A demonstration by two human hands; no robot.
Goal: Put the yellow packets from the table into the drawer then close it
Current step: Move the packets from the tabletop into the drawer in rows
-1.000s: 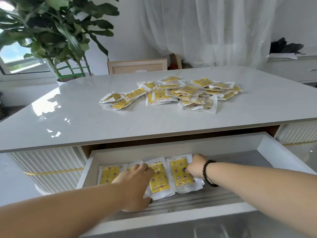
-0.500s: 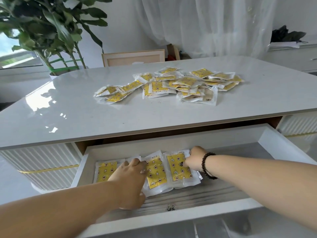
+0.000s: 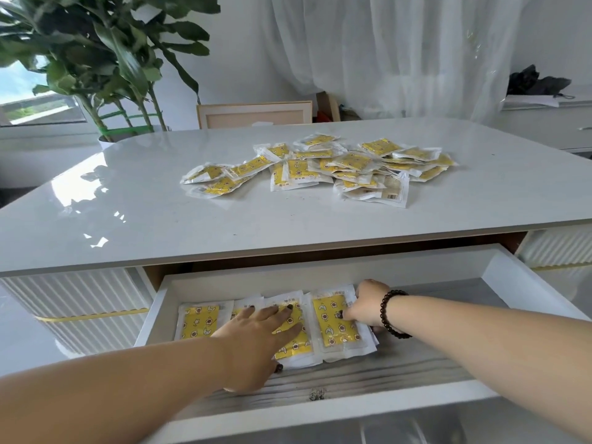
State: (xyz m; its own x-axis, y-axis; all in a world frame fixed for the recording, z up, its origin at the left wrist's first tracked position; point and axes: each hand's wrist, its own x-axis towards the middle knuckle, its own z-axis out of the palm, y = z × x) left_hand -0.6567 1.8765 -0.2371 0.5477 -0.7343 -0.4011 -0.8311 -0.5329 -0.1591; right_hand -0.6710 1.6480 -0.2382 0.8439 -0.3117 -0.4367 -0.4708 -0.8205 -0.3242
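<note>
— Where are the packets now?

— A row lies in the open drawer (image 3: 499, 270); the big pile of yellow packets (image 3: 323, 168) waits on the table (image 3: 128, 213).

— And the hands?

— Left hand (image 3: 256, 338) flat, fingers spread on the middle packet (image 3: 293, 328); right hand (image 3: 365, 307) curled, pinching the right packet (image 3: 334, 325). Press evenly, I'd say, edges side by side.

— Any change?

— The left fingers have flattened; a moment ago they were bunched.
</note>
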